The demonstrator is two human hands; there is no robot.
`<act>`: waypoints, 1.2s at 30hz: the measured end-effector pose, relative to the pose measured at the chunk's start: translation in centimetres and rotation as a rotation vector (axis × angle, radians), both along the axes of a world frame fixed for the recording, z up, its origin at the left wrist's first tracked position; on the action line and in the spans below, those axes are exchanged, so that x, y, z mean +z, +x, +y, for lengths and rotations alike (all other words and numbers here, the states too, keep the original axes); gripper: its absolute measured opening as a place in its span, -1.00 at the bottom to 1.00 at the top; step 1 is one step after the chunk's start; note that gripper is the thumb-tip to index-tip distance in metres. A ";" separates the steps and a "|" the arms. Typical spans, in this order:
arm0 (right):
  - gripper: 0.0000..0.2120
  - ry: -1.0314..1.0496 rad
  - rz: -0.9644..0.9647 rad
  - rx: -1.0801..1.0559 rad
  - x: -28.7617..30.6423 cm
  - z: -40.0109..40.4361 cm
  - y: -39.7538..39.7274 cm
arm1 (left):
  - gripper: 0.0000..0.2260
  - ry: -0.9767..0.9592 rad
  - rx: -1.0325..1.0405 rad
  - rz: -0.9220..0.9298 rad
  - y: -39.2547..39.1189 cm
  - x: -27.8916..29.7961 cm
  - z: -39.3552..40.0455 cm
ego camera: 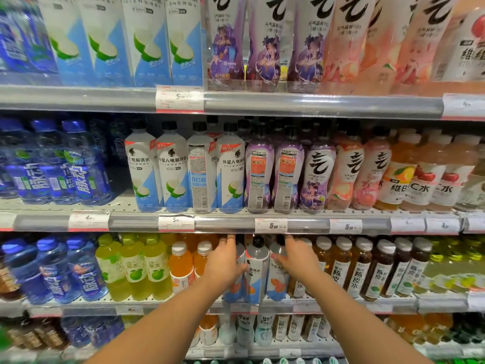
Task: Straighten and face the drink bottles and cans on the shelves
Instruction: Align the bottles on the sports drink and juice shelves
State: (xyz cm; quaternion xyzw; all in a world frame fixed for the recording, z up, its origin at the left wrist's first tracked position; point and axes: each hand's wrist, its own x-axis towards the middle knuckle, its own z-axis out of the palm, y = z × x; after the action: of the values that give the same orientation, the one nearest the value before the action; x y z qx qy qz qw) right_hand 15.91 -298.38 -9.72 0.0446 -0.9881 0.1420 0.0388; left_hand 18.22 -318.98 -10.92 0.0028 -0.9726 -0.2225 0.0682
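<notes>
The left hand [226, 261] is curled around a white and blue bottle [234, 285] on the third shelf down [147, 306], its fingers reaching up past the neck and its thumb on the bottle's right side. The right hand [295, 254] grips the shoulder of a second bottle of the same kind [277, 282], with the fingertips wrapped over its top. Between the two hands stands a third such bottle [256, 271], upright with its black cap showing, touching both neighbours. Just left of the left hand are orange drink bottles [181, 266], then green ones [131, 269] and blue ones [52, 271] further out. Just right of the right hand is a row of dark tea bottles [367, 269]. On the shelf above the hands, one white bottle [200, 174] and two purple bottles [273, 174] show their back labels.
</notes>
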 end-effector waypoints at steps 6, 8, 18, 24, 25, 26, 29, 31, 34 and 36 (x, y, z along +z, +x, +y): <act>-0.47 -0.090 -0.058 0.063 0.1 0.9 -0.6 | -0.27 0.005 -0.003 -0.003 0.1 0.1 -0.5; -0.44 -0.074 -0.073 0.086 0.0 1.3 -0.6 | -0.26 0.003 -0.007 0.001 0.2 0.1 -0.5; -0.45 -0.060 0.010 0.096 -1.2 0.7 0.3 | -0.23 -0.017 0.031 -0.019 0.0 -0.2 -0.1; -0.36 -0.238 0.088 0.177 -3.6 2.1 1.4 | -0.15 0.034 0.067 0.052 0.8 -0.9 0.0; -0.32 -0.280 0.091 0.190 -4.0 2.5 1.9 | -0.15 0.063 0.062 0.064 1.2 -1.2 0.0; -0.30 -0.322 0.096 0.197 -4.5 2.9 2.5 | -0.16 0.084 0.056 0.076 1.7 -1.4 0.1; -0.32 -0.384 0.127 0.209 -5.5 4.1 4.0 | -0.26 0.089 0.060 0.125 3.1 -1.3 0.8; -0.37 -0.398 0.138 0.212 -5.7 5.1 5.2 | -0.35 0.080 0.056 0.170 3.9 -0.8 1.1; -0.45 -0.389 0.123 0.193 -5.9 6.7 7.1 | -0.49 0.077 -0.004 0.229 5.2 -0.1 1.5; -0.47 -0.388 0.100 0.153 -5.9 7.6 8.2 | -0.61 0.061 -0.064 0.232 5.9 0.3 1.8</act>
State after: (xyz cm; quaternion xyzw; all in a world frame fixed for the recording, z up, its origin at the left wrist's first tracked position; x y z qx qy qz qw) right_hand 24.09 -290.75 -15.66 0.1183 -0.9328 0.3298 0.0845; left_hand 24.12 -317.21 -10.59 -0.0518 -0.9505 -0.2528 0.1729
